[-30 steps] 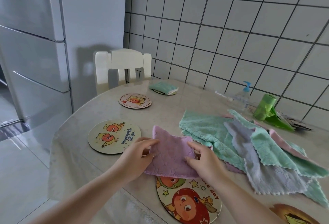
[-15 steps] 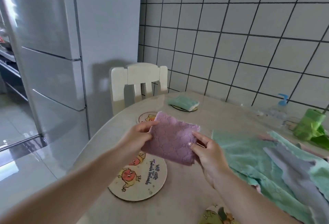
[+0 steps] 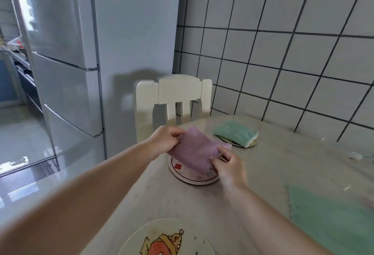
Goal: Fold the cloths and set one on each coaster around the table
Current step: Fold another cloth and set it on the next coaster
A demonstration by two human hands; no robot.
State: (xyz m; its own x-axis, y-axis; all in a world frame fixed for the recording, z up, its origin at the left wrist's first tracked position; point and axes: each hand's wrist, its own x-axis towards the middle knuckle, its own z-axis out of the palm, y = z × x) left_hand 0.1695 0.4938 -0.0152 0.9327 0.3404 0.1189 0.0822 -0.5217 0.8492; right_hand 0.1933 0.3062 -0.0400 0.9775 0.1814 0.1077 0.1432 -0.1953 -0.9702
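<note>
Both hands hold a folded purple cloth over a round coaster near the table's far left edge. My left hand pinches the cloth's far left end and my right hand grips its near right end. The cloth hides most of that coaster. Farther back, a folded green cloth lies on another coaster. A third coaster with a cartoon print lies bare at the bottom edge. An unfolded green cloth is spread at the lower right.
A cream chair stands at the table's far end. A tall white fridge rises on the left over a glossy floor. A tiled wall runs along the table's right side.
Both hands carried the purple cloth farther across the table, from above the nearer coaster to just over the second one. The view swung left and forward.
</note>
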